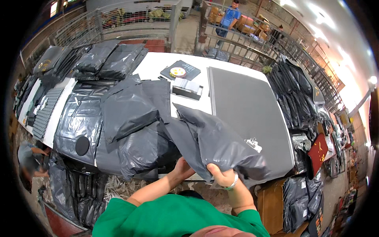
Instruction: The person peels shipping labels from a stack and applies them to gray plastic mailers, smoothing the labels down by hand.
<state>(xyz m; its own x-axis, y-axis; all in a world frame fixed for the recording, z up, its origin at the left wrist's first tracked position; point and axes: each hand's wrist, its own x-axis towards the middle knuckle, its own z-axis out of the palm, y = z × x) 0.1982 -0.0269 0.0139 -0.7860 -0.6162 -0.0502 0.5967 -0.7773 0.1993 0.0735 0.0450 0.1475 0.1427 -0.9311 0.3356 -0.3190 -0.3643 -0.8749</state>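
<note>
Midway along the bench (154, 65), one dark grey plastic bag (225, 138) is held at its near edge by the right hand (224, 175), whose grip is clamped on the film with the thumb on top. The fingers of the left hand (183, 168) are hidden beneath the bag's near-left side, so whether that grip is closed cannot be told. The bag's long axis is laid diagonally, one end pointed far left, the other near right over the edge of a grey mat (248, 98). Pale script is carried by one dark square piece (191, 69), on which a round yellow-and-red badge (178, 72) is set; yellow marks are shown on one red panel (317, 154). Two small white labels, too small to be read, are seen on bags in a cardboard box (272, 201). One silver clip (253, 144), one black disc (82, 145) and one tray of pale cards (187, 87) are counted; the stacked bags (294, 93) at right are overlapped too closely for counting.
</note>
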